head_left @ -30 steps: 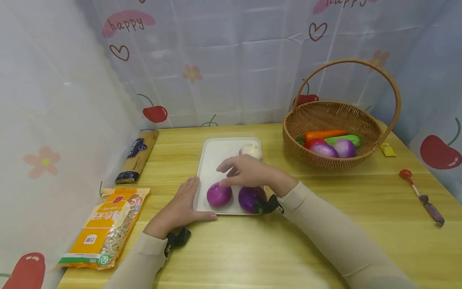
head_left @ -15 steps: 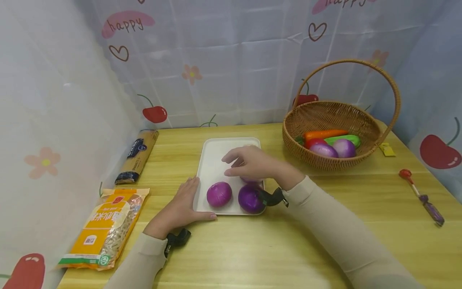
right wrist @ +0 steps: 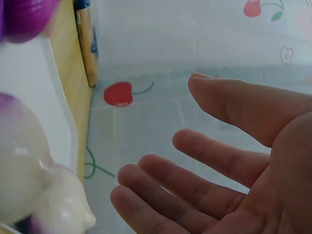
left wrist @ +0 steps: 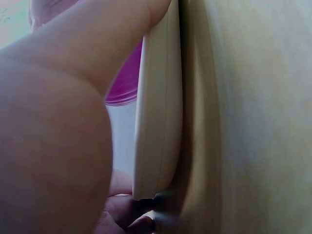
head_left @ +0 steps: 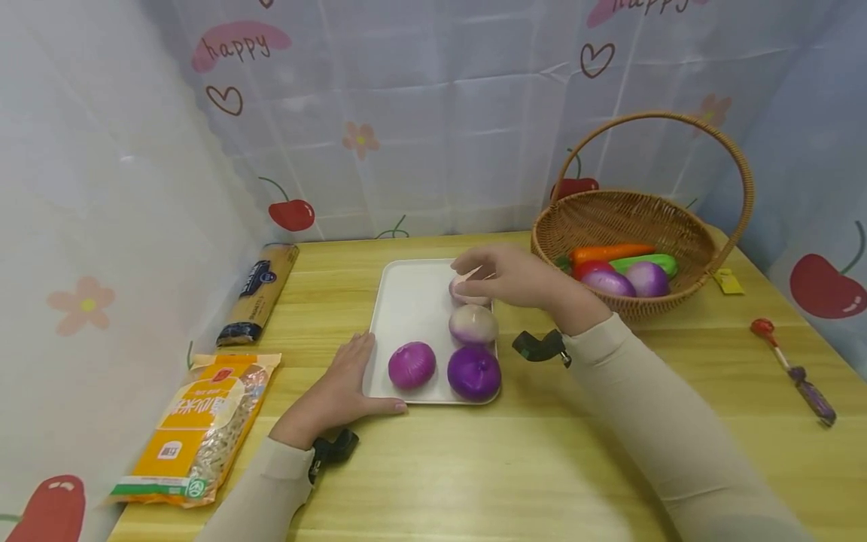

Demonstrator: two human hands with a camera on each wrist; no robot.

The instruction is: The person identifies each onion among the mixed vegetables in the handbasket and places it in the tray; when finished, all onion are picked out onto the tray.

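Observation:
My left hand [head_left: 337,385] rests at the near left corner of a white tray [head_left: 406,293], fingers along its left side and thumb along the front edge. In the left wrist view the tray's rim [left wrist: 158,107] lies against that hand. A purple onion [head_left: 412,365], a round dark purple vegetable [head_left: 474,373] and a purple-and-white turnip [head_left: 473,324] lie on the tray. Behind them another turnip [head_left: 467,290] is partly hidden by my right hand [head_left: 515,277]. Seen from the right wrist, that hand has its fingers [right wrist: 195,185] spread and relaxed, holding nothing, apart from the pale turnips [right wrist: 24,156].
A wicker basket [head_left: 549,275] with a tall handle stands at the back right, holding a carrot, a red vegetable, a green one and turnips. A spaghetti pack [head_left: 260,293] and an orange food bag [head_left: 199,425] lie left. A lollipop [head_left: 789,369] and a yellow packet [head_left: 728,281] lie right.
My right hand has moved back and to the right, away from above the onion, uncovering the dark purple vegetable and the nearer turnip. The left hand has stayed put.

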